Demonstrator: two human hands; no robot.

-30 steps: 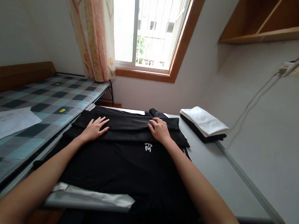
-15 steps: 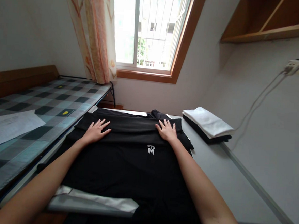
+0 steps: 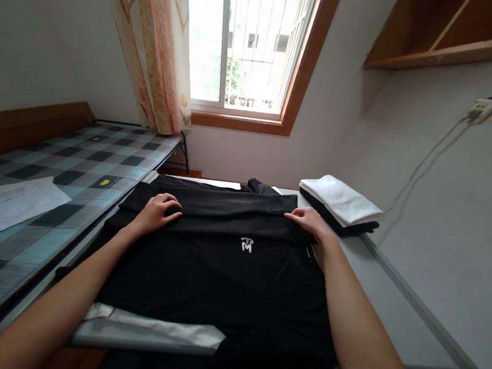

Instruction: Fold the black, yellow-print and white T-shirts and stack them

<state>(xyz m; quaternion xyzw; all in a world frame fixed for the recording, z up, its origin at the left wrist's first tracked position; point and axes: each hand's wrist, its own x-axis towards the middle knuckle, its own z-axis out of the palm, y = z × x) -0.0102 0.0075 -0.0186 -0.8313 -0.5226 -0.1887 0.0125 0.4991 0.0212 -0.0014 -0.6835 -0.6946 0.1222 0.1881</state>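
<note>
A black shirt [image 3: 205, 283] with a small white logo lies spread over the table, its near part hanging past the front edge. Across its far side runs a folded band of black cloth. On the left of that band rests my left hand [image 3: 159, 211], fingers bent and thumb held apart from them. At the band's right end my right hand [image 3: 310, 218] pinches the cloth edge between thumb and fingers. A strip of white cloth [image 3: 156, 325] shows under the shirt at the table's near edge.
On the right, folded white and black clothes [image 3: 340, 201] are stacked on the grey-white table [image 3: 393, 307]. A bed with a checked mattress [image 3: 61, 171] stands along the left, with paper [image 3: 17, 205] on it. Cables [image 3: 425, 157] hang from a wall socket.
Both hands lay flat with spread fingers before. My right hand has moved right to the band's end and closed on its edge; the left hand's fingers have curled in.
</note>
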